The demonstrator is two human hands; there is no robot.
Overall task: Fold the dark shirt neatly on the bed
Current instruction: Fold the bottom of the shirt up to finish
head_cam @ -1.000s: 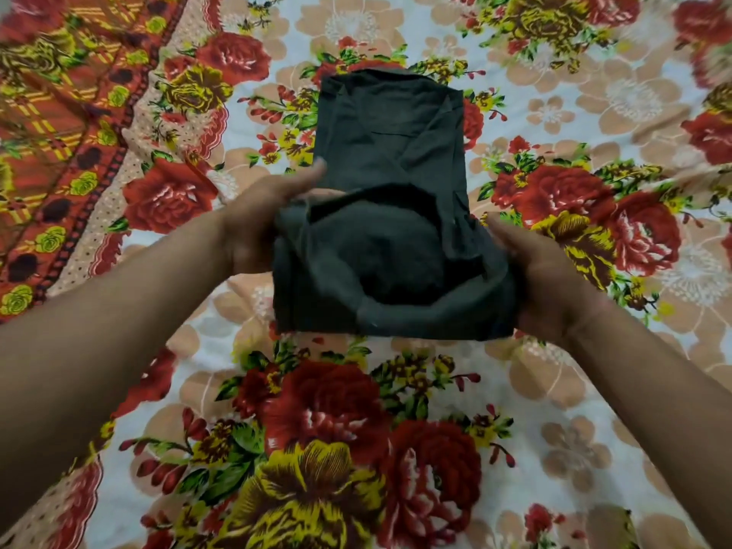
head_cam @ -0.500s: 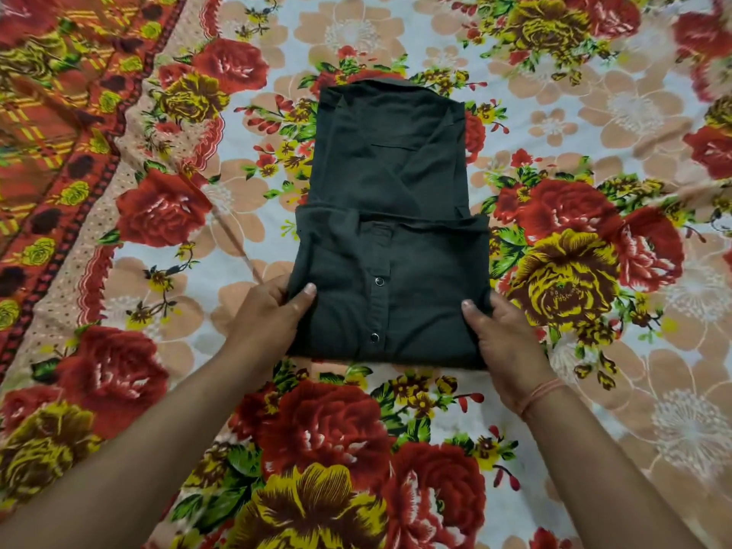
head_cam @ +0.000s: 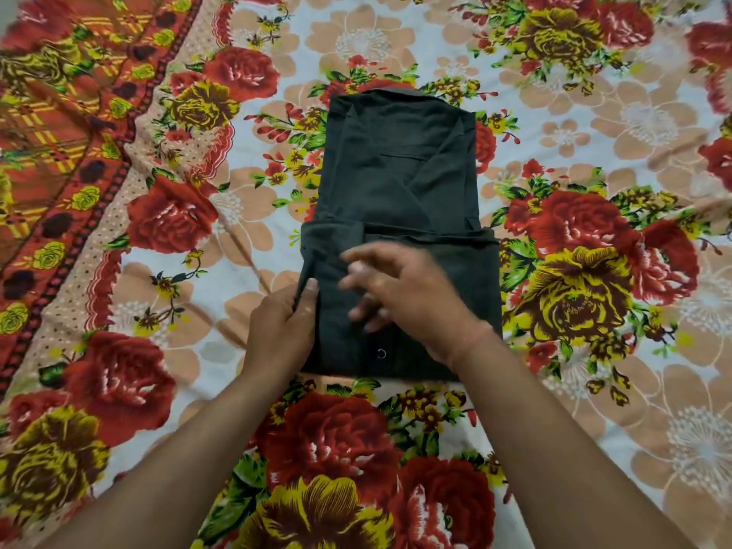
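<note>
Left hand pinched the shirt at its left edge; right hand hovered open, blurred, gripping nothing. Risk: a hard smoothing swipe could drag the top layer askew.

Matt, soft woven cloth is making up the dark shirt; its snap button is glinting like metal. The floral bedsheet is showing as smooth printed cloth, lightly creased.

A rose-printed floral sheet lies spread, its orange-red patterned border at left.
</note>
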